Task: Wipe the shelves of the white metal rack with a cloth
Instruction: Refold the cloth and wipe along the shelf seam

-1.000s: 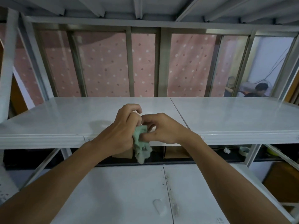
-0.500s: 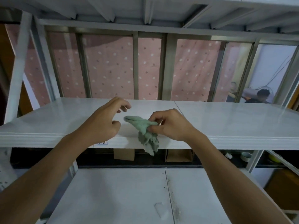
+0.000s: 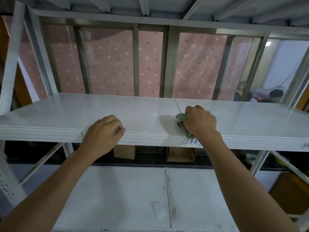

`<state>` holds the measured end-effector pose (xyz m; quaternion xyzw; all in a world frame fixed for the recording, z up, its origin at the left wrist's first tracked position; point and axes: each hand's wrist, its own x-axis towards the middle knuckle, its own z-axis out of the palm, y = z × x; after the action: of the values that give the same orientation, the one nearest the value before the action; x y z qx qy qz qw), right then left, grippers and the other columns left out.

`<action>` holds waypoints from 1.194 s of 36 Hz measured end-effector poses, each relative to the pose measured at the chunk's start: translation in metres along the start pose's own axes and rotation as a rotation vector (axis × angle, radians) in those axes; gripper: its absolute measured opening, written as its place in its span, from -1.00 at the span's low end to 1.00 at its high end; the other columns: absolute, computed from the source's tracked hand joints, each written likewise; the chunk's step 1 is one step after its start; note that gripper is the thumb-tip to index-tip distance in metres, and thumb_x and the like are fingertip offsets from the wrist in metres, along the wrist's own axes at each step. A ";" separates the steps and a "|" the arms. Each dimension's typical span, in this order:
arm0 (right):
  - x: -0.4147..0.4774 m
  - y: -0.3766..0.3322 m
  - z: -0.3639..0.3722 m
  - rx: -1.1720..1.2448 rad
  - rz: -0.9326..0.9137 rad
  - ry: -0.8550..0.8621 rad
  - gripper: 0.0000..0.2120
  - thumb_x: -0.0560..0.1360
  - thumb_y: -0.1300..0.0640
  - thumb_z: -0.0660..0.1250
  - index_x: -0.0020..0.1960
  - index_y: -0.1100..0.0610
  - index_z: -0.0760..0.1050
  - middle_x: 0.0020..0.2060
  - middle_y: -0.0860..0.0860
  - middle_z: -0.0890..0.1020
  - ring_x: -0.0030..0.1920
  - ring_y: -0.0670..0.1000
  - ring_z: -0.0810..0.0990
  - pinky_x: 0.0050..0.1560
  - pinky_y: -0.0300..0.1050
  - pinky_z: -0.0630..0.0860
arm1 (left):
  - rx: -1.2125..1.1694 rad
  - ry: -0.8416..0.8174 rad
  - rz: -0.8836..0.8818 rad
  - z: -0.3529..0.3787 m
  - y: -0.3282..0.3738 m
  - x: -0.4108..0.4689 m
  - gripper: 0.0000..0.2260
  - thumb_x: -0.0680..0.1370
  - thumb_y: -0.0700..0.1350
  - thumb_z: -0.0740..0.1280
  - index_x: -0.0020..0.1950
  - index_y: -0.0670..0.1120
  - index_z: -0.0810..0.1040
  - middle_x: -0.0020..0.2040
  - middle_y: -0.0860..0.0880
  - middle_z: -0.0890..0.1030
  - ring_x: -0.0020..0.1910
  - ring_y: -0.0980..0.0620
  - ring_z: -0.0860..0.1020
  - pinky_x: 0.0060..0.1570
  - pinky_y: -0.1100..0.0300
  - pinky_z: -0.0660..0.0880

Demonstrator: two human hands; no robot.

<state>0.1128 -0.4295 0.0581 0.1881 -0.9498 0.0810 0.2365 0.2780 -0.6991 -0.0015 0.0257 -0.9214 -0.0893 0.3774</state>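
Note:
The white metal rack's middle shelf (image 3: pixel 66 113) spans the view at chest height. My right hand (image 3: pixel 200 122) presses a crumpled pale green cloth (image 3: pixel 181 119) onto this shelf near its front edge, just right of the centre seam. Part of the cloth hangs over the edge below my wrist. My left hand (image 3: pixel 103 131) rests on the shelf's front lip to the left, fingers curled, holding nothing. A lower shelf (image 3: pixel 125 198) lies beneath, with a smear near its seam.
Another shelf's underside (image 3: pixel 150 7) is overhead. Rack uprights (image 3: pixel 10 64) stand at the left and right. Two cardboard boxes (image 3: pixel 179 154) sit behind the lower shelf. A pink dotted curtain (image 3: pixel 110 64) hangs behind. A person (image 3: pixel 274 97) sits at the far right.
My left hand let go of the cloth and settled on the shelf's front edge. My right hand carried the cloth to the right and pressed it down on the shelf.

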 end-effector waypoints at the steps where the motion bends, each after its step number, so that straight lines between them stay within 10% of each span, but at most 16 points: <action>1: 0.002 0.001 0.000 -0.017 -0.005 -0.008 -0.86 0.51 0.22 0.22 0.01 0.12 0.53 -0.13 0.06 0.51 -0.20 0.13 0.49 -0.23 -0.08 0.39 | 0.005 0.016 0.018 0.002 -0.001 -0.003 -0.79 0.64 -0.07 0.36 -0.16 -0.11 0.61 -0.12 0.03 0.59 -0.19 -0.04 0.56 -0.20 0.10 0.44; 9: 0.001 -0.001 0.006 0.096 0.034 -0.068 -0.74 0.55 0.08 0.21 -0.26 0.17 0.51 -0.37 0.05 0.51 -0.38 0.02 0.43 -0.45 -0.20 0.26 | -0.031 0.024 0.081 0.001 -0.015 -0.004 -0.67 0.60 0.07 0.21 -0.08 -0.10 0.68 -0.10 0.02 0.64 -0.14 -0.03 0.59 -0.18 0.14 0.46; 17: -0.008 -0.030 0.015 0.026 0.105 -0.059 -0.73 0.52 0.22 0.21 -0.35 0.14 0.28 -0.32 0.02 0.37 -0.25 0.12 0.44 -0.27 -0.13 0.29 | -0.108 0.110 0.194 0.009 -0.038 -0.010 -0.66 0.62 0.02 0.26 -0.05 -0.16 0.75 -0.19 -0.03 0.62 -0.23 -0.07 0.60 -0.29 0.06 0.56; 31: -0.015 -0.063 0.023 0.160 0.231 -0.001 -0.65 0.60 0.03 0.19 -0.22 0.16 0.60 -0.34 0.03 0.55 -0.29 0.06 0.47 -0.30 -0.14 0.30 | -0.147 0.179 0.436 0.012 -0.066 -0.014 -0.81 0.59 -0.25 0.32 0.07 -0.18 0.74 -0.06 -0.07 0.69 -0.13 -0.08 0.60 -0.17 0.06 0.58; 43: -0.015 -0.197 0.045 0.128 -0.043 0.084 -0.73 0.56 0.12 0.26 -0.23 0.22 0.58 -0.28 0.08 0.53 -0.26 0.13 0.48 -0.26 -0.11 0.31 | -0.004 0.424 0.396 -0.020 -0.156 -0.053 -0.91 0.57 -0.37 0.41 -0.03 -0.26 0.71 -0.09 -0.16 0.68 -0.13 -0.16 0.65 -0.06 0.02 0.60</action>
<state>0.1846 -0.6161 0.0243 0.2196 -0.9277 0.1440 0.2653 0.3265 -0.8495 -0.0529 -0.1373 -0.8088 -0.0081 0.5718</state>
